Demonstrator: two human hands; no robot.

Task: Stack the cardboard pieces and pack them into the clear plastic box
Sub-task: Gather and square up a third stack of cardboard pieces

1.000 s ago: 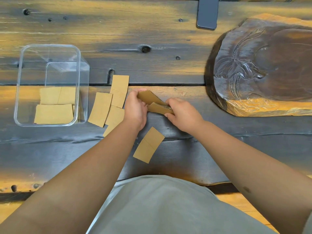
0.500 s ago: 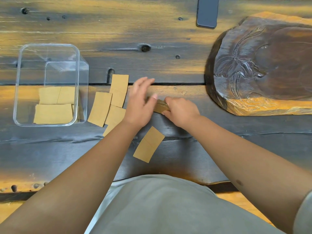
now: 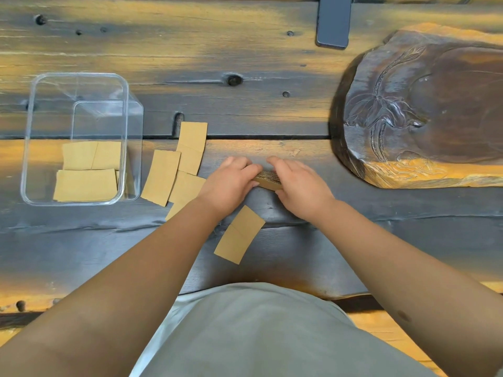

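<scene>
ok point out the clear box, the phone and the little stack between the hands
clear plastic box (image 3: pixel 27 159), head view, left wall
phone (image 3: pixel 333 23), head view, middle of its dark face
cardboard stack (image 3: pixel 268 180), head view, exposed edge between the hands

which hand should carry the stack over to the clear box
Probably the left hand: it is on the side of the small stack toward the clear box, while the right hand would have to cross over.
</scene>
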